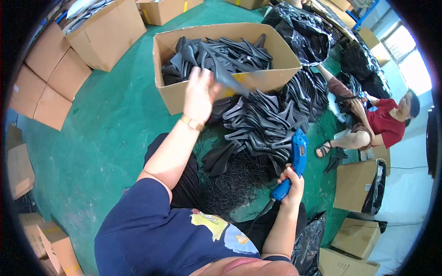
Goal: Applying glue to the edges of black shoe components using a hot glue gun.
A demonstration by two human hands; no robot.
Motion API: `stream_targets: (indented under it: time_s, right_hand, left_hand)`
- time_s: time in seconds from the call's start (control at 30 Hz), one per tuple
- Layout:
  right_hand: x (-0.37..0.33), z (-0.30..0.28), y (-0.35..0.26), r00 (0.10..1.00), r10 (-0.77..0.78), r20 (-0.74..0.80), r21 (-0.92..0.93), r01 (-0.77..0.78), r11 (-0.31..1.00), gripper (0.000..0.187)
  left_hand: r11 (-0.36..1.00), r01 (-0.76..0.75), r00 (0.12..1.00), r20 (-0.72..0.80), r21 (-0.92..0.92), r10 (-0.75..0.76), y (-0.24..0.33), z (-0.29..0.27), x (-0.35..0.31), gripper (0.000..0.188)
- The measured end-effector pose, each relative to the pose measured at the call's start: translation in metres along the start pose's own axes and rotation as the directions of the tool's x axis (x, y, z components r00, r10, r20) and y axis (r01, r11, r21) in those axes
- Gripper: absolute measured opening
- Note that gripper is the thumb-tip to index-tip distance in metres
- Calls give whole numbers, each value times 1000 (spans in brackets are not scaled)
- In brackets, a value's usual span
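Gripping blue handheld tool (299,154), right of centre: right hand (292,183), closed. Blurred black part (220,73), upper centre, at left hand (199,99); whether gripped, cannot tell. Outward: heaped black parts (258,122), centre; filled carton (172,99), upper centre; seated person (386,122), right.

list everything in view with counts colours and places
handheld tool: 1, blue, centre right
big box: 1, brown, top centre
curved parts: many, black, in and before it
blurred part: 1, black, over its rim
scraps: many, black, below centre
other boxes: many, brown, left, top, right
plastic bags: several, black, right
co-worker: 1, red top, right
floor: 1, green, throughout
window: 1, white, upper right
shirt: 1, navy, bottom
wristband: 1, gold, left wrist
left grip: 1, bare, at blurred part, hold unclear
right grip: 1, bare, around tool
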State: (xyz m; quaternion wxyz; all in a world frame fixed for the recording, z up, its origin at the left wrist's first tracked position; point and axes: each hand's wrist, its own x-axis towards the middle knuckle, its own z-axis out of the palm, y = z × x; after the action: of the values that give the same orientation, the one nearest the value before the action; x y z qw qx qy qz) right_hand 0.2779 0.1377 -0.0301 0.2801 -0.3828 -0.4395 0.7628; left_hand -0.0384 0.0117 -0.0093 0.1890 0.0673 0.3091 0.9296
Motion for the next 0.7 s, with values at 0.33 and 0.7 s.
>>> stream_targets:
  time_s: [0.33,0.7]
  right_hand:
    - [-1,-22,-13,999,-34,42,191,25,981,26]
    - [8,-56,-48,930,-162,329,679,-114,725,18]
  left_hand:
    - [655,359,727,240,665,-643,-62,-5,-47,23]
    - [-71,-913,-7,-191,401,-982,-130,-98,-186,38]
